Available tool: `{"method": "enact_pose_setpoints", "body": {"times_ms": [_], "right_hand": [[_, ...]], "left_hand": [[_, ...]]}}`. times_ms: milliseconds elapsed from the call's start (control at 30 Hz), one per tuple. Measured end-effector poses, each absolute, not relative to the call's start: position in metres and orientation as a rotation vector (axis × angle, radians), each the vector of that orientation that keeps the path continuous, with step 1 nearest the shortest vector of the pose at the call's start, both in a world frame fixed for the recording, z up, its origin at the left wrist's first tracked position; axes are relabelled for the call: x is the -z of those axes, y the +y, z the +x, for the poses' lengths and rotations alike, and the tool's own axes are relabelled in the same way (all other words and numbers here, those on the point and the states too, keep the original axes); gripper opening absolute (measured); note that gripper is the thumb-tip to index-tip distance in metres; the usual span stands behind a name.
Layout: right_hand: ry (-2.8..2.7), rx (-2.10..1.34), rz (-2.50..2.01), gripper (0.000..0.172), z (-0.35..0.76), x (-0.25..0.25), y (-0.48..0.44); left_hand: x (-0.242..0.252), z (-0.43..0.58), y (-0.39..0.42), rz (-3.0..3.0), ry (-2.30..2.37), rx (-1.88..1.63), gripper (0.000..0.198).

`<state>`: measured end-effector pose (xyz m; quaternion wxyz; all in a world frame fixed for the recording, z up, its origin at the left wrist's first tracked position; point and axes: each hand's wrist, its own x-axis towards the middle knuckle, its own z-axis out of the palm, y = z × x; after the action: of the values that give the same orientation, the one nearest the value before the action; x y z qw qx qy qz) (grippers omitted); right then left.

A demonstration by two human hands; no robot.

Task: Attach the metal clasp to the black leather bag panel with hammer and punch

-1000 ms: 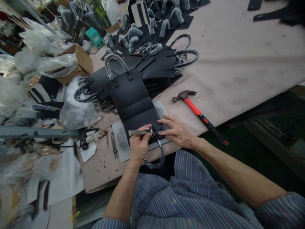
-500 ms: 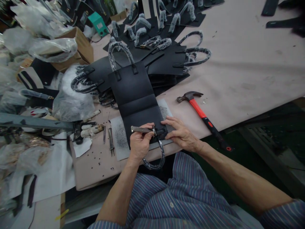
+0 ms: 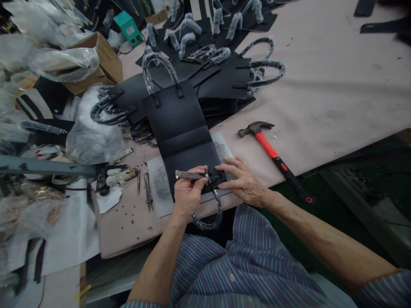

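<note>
A black leather bag panel (image 3: 181,128) lies flat on the table, one wrapped handle at its far end and another wrapped handle (image 3: 210,218) hanging over the near edge. My left hand (image 3: 188,194) is closed round a metal punch tool (image 3: 189,174), whose tip rests at the near handle's strap. My right hand (image 3: 244,182) lies on the panel beside that strap with fingers stretched out, pressing it flat. A grey mat (image 3: 159,184) sits under the panel.
A red-handled claw hammer (image 3: 272,156) lies to the right of my hands. More black panels with wrapped handles (image 3: 231,77) are stacked behind. Small metal tools (image 3: 146,188), plastic bags (image 3: 96,137) and a cardboard box (image 3: 102,64) crowd the left side.
My hands and the punch have stayed in place on the panel. Only the camera view has shifted slightly.
</note>
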<state>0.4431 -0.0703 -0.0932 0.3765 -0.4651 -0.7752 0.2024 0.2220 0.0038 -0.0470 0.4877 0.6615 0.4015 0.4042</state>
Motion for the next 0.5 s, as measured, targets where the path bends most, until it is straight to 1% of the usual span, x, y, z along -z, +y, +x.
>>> {"method": "enact_pose_setpoints", "body": {"times_ms": [133,300,333,500], "right_hand": [[-1.912,-0.535,-1.187,0.028,0.4409,0.0905,-0.0704],[-1.819,-0.553,-1.215,0.012,0.4396,0.0910,-0.0691],[-1.818,-0.560,-1.213,0.011,0.4398,0.0914,-0.0688],[-1.785,-0.549,-1.199,0.017,0.4390,0.0892,-0.0682]], "left_hand": [[0.0472,0.2212,0.0031,1.580,0.943,-0.994,0.010],[0.0491,0.2207,0.0019,1.579,0.898,-0.976,0.011],[0.0493,0.2208,0.0017,1.594,0.892,-0.968,0.011],[0.0477,0.2209,0.0014,1.635,0.889,-0.961,0.012]]}}
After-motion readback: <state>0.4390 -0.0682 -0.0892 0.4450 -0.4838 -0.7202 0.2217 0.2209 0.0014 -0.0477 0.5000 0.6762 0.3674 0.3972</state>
